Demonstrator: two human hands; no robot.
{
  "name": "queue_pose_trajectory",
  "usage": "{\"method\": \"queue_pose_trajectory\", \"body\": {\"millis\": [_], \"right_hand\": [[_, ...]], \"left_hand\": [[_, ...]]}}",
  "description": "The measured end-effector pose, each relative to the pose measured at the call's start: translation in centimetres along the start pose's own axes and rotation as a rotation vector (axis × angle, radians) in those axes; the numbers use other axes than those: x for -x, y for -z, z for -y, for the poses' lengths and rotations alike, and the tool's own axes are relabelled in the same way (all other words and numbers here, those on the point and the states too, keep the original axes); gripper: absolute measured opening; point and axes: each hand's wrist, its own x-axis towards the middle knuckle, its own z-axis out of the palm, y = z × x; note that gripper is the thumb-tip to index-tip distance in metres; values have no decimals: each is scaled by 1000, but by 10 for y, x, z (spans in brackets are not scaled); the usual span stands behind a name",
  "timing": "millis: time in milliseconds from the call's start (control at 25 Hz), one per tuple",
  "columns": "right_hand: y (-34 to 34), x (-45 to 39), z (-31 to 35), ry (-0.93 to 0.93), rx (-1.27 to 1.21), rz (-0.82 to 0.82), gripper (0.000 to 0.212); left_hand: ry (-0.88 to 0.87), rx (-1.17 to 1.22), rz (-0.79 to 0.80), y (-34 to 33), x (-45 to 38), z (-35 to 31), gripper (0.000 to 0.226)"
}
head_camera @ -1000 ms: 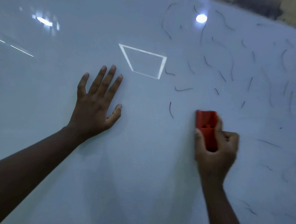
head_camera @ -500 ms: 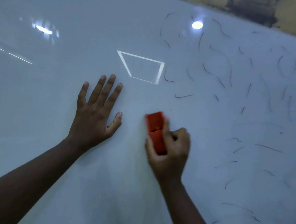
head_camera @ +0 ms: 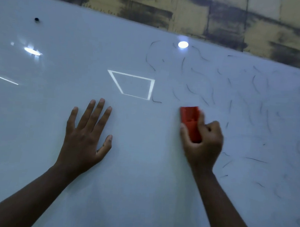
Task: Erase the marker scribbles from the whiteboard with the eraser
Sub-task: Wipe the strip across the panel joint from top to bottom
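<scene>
Right hand (head_camera: pixel 202 144): fingers (head_camera: pixel 200 119) curled round the red eraser (head_camera: pixel 191 122), thumb on its left edge, pressing it to the whiteboard (head_camera: pixel 142 165) just below the nearest marker scribbles (head_camera: pixel 206 101). Left hand (head_camera: pixel 86 135): fingers spread, palm flat on the board, well apart from the eraser. Judged: eraser is a light, rigid block, best held by its long sides as here; the glossy board looks slippery, so firm downward pressure is advised. Scribbles remain across the right portion.
</scene>
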Motion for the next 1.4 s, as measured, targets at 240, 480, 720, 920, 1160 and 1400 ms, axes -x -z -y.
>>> {"method": "queue_pose_trajectory", "body": {"millis": [240, 480, 720, 920, 1160, 1400], "right_hand": [[11, -9, -22, -368, -71, -189, 70], [-32, 7, 73, -38, -127, 33, 71], [-41, 21, 114, 474, -44, 174, 67], [-42, -50, 61, 301, 112, 44, 66], [-1, -75, -32, -232, 90, -137, 68], [-32, -81, 0, -315, 57, -183, 64]], "left_hand": [[-7, -33, -1, 0, 1, -1, 75], [1, -66, -25, -1, -1, -6, 75], [1, -143, -99, 2, -39, 19, 69], [52, -147, -140, 4, -107, 40, 74], [33, -78, -115, -8, -161, 57, 73], [25, -44, -157, -15, -158, 58, 71]]}}
